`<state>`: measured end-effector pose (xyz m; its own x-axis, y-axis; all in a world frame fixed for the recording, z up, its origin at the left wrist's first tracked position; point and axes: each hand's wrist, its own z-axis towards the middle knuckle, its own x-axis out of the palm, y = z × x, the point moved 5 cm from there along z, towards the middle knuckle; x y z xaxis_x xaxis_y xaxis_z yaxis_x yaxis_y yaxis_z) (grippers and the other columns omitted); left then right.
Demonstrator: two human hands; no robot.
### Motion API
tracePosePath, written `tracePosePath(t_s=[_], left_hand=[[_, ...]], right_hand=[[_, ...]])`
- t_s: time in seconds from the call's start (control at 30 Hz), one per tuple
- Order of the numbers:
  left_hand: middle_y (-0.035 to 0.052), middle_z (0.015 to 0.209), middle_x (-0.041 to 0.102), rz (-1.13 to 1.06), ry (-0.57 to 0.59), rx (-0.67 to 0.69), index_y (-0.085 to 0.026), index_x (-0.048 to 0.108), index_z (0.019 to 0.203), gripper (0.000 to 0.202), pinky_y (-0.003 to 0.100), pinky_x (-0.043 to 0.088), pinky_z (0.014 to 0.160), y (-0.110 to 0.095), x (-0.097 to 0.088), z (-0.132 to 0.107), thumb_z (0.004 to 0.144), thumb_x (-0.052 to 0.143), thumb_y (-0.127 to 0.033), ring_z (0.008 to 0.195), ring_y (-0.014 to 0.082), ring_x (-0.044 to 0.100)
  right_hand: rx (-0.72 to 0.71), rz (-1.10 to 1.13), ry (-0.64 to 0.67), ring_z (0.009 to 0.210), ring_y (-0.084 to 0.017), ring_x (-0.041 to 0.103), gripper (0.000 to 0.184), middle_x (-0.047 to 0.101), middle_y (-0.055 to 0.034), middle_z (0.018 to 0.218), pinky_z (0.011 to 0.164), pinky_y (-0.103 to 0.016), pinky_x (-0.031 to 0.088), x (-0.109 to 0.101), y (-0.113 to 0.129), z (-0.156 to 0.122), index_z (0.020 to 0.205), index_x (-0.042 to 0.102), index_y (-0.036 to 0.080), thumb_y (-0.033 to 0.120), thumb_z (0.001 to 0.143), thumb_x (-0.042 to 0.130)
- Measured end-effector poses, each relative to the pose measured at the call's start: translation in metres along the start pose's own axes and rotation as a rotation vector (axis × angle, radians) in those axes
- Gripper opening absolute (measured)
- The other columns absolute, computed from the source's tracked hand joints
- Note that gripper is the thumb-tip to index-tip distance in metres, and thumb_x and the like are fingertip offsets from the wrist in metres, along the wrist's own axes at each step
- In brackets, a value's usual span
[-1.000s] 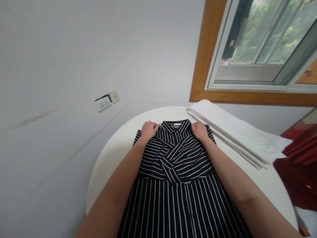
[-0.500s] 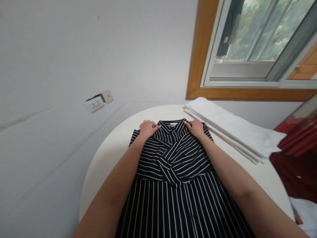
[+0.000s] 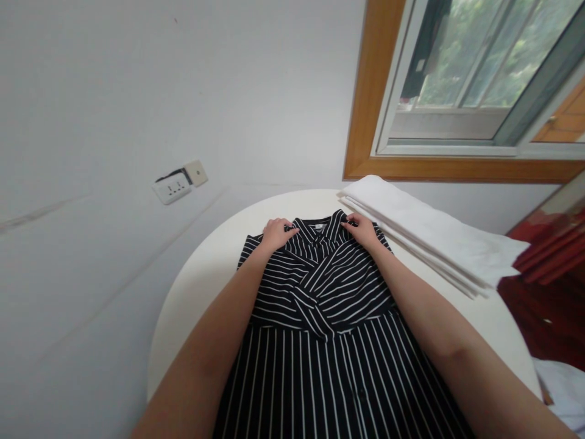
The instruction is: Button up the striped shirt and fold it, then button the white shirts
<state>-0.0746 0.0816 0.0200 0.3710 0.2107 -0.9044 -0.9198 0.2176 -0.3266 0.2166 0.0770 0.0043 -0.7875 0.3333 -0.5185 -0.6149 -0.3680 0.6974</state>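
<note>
A black dress with white stripes lies spread front side up on a round white table, its collar toward the wall. My left hand is closed on the left side of the collar, thumb and fingers pinching the cloth. On the other side, my right hand pinches the collar's right edge between thumb and fingers. Both forearms reach along the dress's sides. A twisted band crosses the chest, and the skirt runs out of view at the bottom.
Folded white cloth lies on the table's right side. Behind the table is a white wall with a socket and a wood-framed window. Red fabric hangs at the right, and another white item sits low at the right edge.
The collar has been raised slightly, its right side standing higher. My right hand's fingers have curled in to pinch the collar; my left hand has shifted slightly right.
</note>
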Motion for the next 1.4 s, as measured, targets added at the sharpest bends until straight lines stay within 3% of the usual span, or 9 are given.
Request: tracePosePath(t_s=[0.1, 0.23, 0.37, 0.63, 0.77, 0.93, 1.03, 1.17, 1.4], left_hand=[[0.0048, 0.105, 0.068, -0.072, -0.021, -0.027, -0.024, 0.063, 0.100, 0.032, 0.034, 0.043, 0.085, -0.001, -0.005, -0.001, 0.083, 0.056, -0.050, 0.101, 0.0239, 0.059], [0.0048, 0.099, 0.071, -0.104, -0.056, -0.140, -0.024, 0.062, 0.095, 0.045, 0.034, 0.044, 0.080, -0.005, -0.018, -0.007, 0.080, 0.051, -0.065, 0.099, 0.0256, 0.062], [0.0008, 0.095, 0.072, -0.151, -0.120, -0.170, -0.025, 0.060, 0.090, 0.033, 0.031, 0.044, 0.076, -0.016, -0.030, -0.014, 0.081, 0.056, -0.056, 0.095, 0.0227, 0.064], [-0.0005, 0.096, 0.071, -0.281, -0.331, 0.172, -0.025, 0.054, 0.110, 0.031, 0.030, 0.042, 0.086, -0.057, -0.086, -0.022, 0.082, 0.062, -0.038, 0.100, 0.0187, 0.060], [0.0009, 0.094, 0.070, -0.141, -0.342, 0.434, -0.024, 0.055, 0.118, 0.038, 0.034, 0.040, 0.085, -0.068, -0.113, -0.074, 0.084, 0.061, -0.038, 0.087, 0.0185, 0.059], [-0.0012, 0.098, 0.068, 0.082, -0.139, 0.840, -0.033, 0.054, 0.121, 0.034, 0.034, 0.038, 0.081, -0.068, -0.105, -0.185, 0.089, 0.051, -0.021, 0.085, 0.0165, 0.057], [-0.0004, 0.101, 0.066, 0.116, 0.017, 0.905, -0.031, 0.045, 0.132, 0.048, 0.033, 0.038, 0.084, -0.067, -0.091, -0.229, 0.089, 0.049, -0.013, 0.088, 0.0153, 0.055], [0.0031, 0.105, 0.061, 0.122, 0.110, 0.771, -0.025, 0.050, 0.129, 0.047, 0.035, 0.039, 0.091, -0.066, -0.076, -0.242, 0.084, 0.052, -0.012, 0.097, 0.0178, 0.053], [0.0040, 0.099, 0.061, 0.050, 0.038, 0.767, -0.024, 0.062, 0.113, 0.037, 0.033, 0.044, 0.086, -0.074, -0.083, -0.240, 0.083, 0.049, -0.007, 0.093, 0.0172, 0.053]], right_hand=[[0.014, 0.075, -0.009, 0.087, -0.021, 0.061, 0.032, 0.066, -0.0049, 0.091, 0.081, -0.034, 0.046, -0.002, 0.004, 0.002, 0.096, 0.059, 0.018, 0.040, 0.072, 0.062], [0.026, 0.090, -0.009, 0.093, -0.021, 0.060, 0.063, 0.064, -0.0094, 0.102, 0.084, -0.036, 0.046, -0.006, 0.011, 0.003, 0.129, 0.045, 0.014, 0.035, 0.072, 0.061], [0.012, 0.001, 0.061, 0.086, -0.020, 0.058, 0.065, 0.063, -0.0091, 0.104, 0.083, -0.036, 0.046, -0.010, 0.021, 0.001, 0.133, 0.047, 0.014, 0.032, 0.072, 0.060], [-0.162, -0.126, 0.008, 0.094, -0.022, 0.058, 0.076, 0.062, -0.0093, 0.104, 0.090, -0.037, 0.043, -0.042, 0.072, 0.005, 0.144, 0.030, 0.013, 0.023, 0.072, 0.052], [-0.368, -0.259, 0.114, 0.101, -0.026, 0.055, 0.079, 0.062, -0.0092, 0.106, 0.094, -0.041, 0.039, -0.068, 0.110, -0.036, 0.144, 0.031, 0.016, 0.014, 0.067, 0.051], [-0.671, -0.387, 0.357, 0.099, -0.025, 0.054, 0.063, 0.062, -0.0074, 0.102, 0.091, -0.043, 0.038, -0.095, 0.140, -0.136, 0.137, 0.043, 0.026, 0.009, 0.076, 0.047], [-0.728, -0.435, 0.508, 0.095, -0.022, 0.054, 0.056, 0.061, -0.0077, 0.102, 0.086, -0.039, 0.041, -0.101, 0.145, -0.184, 0.131, 0.049, 0.024, 0.005, 0.078, 0.047], [-0.710, -0.502, 0.614, 0.100, -0.023, 0.053, 0.050, 0.059, -0.0096, 0.113, 0.084, -0.040, 0.041, -0.100, 0.145, -0.209, 0.124, 0.054, 0.022, 0.007, 0.076, 0.055], [-0.743, -0.628, 0.595, 0.094, -0.022, 0.054, 0.063, 0.060, -0.0081, 0.107, 0.078, -0.035, 0.045, -0.108, 0.145, -0.208, 0.136, 0.046, 0.027, 0.003, 0.078, 0.052]])
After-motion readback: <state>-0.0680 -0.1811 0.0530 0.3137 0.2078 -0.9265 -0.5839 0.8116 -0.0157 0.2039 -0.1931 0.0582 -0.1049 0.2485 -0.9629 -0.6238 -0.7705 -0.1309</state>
